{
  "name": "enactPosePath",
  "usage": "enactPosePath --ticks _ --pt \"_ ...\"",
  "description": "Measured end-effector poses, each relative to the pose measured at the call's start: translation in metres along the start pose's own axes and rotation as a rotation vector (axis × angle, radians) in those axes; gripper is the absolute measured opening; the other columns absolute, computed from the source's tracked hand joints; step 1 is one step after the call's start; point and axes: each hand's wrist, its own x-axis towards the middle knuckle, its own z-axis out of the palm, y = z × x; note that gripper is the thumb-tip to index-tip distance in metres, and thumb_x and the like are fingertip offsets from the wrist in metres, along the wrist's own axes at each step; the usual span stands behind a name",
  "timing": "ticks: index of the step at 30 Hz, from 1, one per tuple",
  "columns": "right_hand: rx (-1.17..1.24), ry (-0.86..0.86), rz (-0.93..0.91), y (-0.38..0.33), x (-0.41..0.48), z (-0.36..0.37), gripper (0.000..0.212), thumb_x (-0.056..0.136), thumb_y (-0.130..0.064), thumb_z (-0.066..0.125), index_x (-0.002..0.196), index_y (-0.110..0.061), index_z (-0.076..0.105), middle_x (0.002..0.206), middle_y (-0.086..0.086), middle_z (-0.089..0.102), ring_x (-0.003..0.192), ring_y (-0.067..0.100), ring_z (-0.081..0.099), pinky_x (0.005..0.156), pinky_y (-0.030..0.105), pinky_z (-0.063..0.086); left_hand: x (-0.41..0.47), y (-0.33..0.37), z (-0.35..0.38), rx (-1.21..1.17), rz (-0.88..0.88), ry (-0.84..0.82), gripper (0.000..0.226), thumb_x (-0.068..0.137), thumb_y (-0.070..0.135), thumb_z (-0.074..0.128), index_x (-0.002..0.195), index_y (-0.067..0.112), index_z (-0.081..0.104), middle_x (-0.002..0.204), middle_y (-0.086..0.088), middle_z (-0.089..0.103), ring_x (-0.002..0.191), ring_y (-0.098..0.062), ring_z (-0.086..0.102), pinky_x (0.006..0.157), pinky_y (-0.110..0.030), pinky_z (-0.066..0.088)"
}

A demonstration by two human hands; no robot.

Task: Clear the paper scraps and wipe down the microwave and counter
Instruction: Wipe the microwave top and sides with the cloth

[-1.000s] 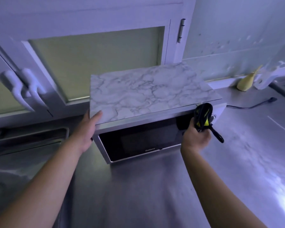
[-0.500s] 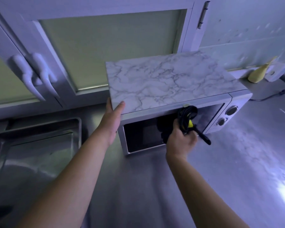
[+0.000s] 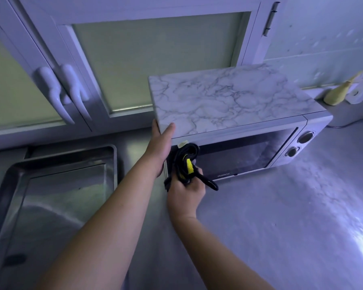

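Observation:
A grey microwave point(image 3: 249, 158) with a marble-patterned top point(image 3: 228, 99) stands on the steel counter point(image 3: 281, 222). My left hand point(image 3: 160, 147) rests against its left front corner, thumb lying on the top edge. My right hand point(image 3: 186, 193) grips a bunched black and yellow cloth point(image 3: 186, 162) and holds it against the left end of the dark door. A small pale paper scrap point(image 3: 182, 143) sticks at the door's upper edge just above the cloth. The two knobs point(image 3: 300, 144) at the right are uncovered.
A steel sink point(image 3: 61, 195) lies left of the microwave. White cabinet doors with curved handles point(image 3: 71, 95) hang behind. A yellow object point(image 3: 340, 91) and a white one point(image 3: 360, 93) sit at the back right beside a power cord point(image 3: 348, 122).
My right hand has carried the cloth leftward across the microwave door, from its right end to its left end. My left hand has stayed on the left corner.

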Motion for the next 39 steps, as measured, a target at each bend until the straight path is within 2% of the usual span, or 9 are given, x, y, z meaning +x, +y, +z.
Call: enactPosePath --ticks 8,13,16,21,24,28,31,36,39 --pt "-0.253 -0.566 -0.010 -0.006 0.014 -0.049 0.036 0.081 -0.028 0.064 0.066 0.004 0.058 0.054 0.020 0.063 0.048 0.028 0.058 0.052 0.041 0.049 -0.002 0.003 -0.009 0.004 -0.037 -0.019 0.062 0.100 0.044 0.054 0.154 0.036 0.023 0.142 0.006 0.055 0.122 -0.016 0.059 0.107 -0.041 0.046" --pt "-0.875 -0.893 -0.164 -0.015 0.036 -0.126 0.045 0.076 -0.029 0.051 0.118 -0.036 0.066 0.092 -0.021 0.072 0.086 -0.007 0.063 0.082 0.022 0.052 0.000 -0.003 -0.008 -0.051 -0.023 0.016 0.058 0.099 0.039 0.057 0.151 0.034 0.032 0.141 0.011 0.057 0.126 -0.014 0.056 0.116 -0.047 0.036" --pt "-0.739 -0.662 -0.083 -0.016 0.057 -0.171 0.069 0.072 -0.014 0.045 0.137 -0.033 0.059 0.110 -0.014 0.072 0.105 0.008 0.067 0.090 0.022 0.050 0.001 -0.005 -0.006 -0.093 0.007 0.044 0.048 0.099 0.034 0.058 0.144 0.032 0.043 0.134 0.011 0.062 0.122 -0.012 0.060 0.114 -0.045 0.039" --pt "-0.429 0.053 -0.047 -0.038 0.117 -0.218 0.066 0.093 -0.004 0.042 0.128 -0.059 0.054 0.076 -0.011 0.068 0.058 0.024 0.058 0.050 0.033 0.047 -0.001 -0.004 0.001 -0.152 0.000 0.062 0.043 0.100 0.030 0.057 0.141 0.032 0.044 0.133 0.009 0.063 0.121 -0.014 0.060 0.113 -0.048 0.039" --pt "-0.222 0.315 -0.079 -0.056 0.155 -0.216 0.080 0.089 0.001 0.038 0.118 -0.073 0.048 0.099 -0.022 0.069 0.080 0.021 0.056 0.075 0.043 0.047 -0.005 -0.002 0.004 -0.184 0.001 0.037 0.044 0.101 0.030 0.055 0.143 0.032 0.042 0.135 0.007 0.062 0.124 -0.016 0.059 0.113 -0.050 0.040" --pt "-0.042 0.384 -0.126 -0.062 0.192 -0.178 0.078 0.083 0.009 0.038 0.145 -0.037 0.050 0.137 -0.002 0.062 0.104 0.007 0.056 0.096 0.015 0.042 -0.007 -0.001 0.008 -0.226 -0.011 0.025 0.040 0.101 0.030 0.055 0.139 0.037 0.046 0.132 0.008 0.066 0.122 -0.018 0.062 0.109 -0.052 0.044" --pt "0.024 0.484 -0.090 -0.058 0.201 -0.155 0.079 0.077 0.000 0.040 0.147 -0.038 0.049 0.128 -0.019 0.056 0.094 -0.011 0.048 0.076 -0.009 0.028 -0.006 -0.003 0.009 -0.237 0.001 0.014 0.039 0.101 0.030 0.055 0.138 0.037 0.047 0.132 0.007 0.066 0.124 -0.019 0.061 0.111 -0.052 0.041" --pt "0.078 0.508 -0.034 -0.049 0.179 -0.125 0.078 0.078 0.001 0.041 0.146 -0.038 0.050 0.122 -0.025 0.052 0.099 -0.019 0.048 0.080 -0.011 0.027 -0.001 -0.005 0.008 -0.253 0.020 0.004 0.040 0.099 0.030 0.056 0.137 0.039 0.049 0.134 0.006 0.065 0.127 -0.021 0.059 0.113 -0.052 0.038" --pt "0.097 0.524 -0.013 -0.045 0.161 -0.110 0.076 0.084 0.001 0.043 0.146 -0.042 0.047 0.143 -0.015 0.056 0.125 0.005 0.053 0.109 0.016 0.036 -0.002 -0.007 0.012 -0.249 0.015 -0.005 0.038 0.098 0.031 0.056 0.135 0.041 0.050 0.134 0.008 0.064 0.127 -0.020 0.058 0.114 -0.052 0.037"
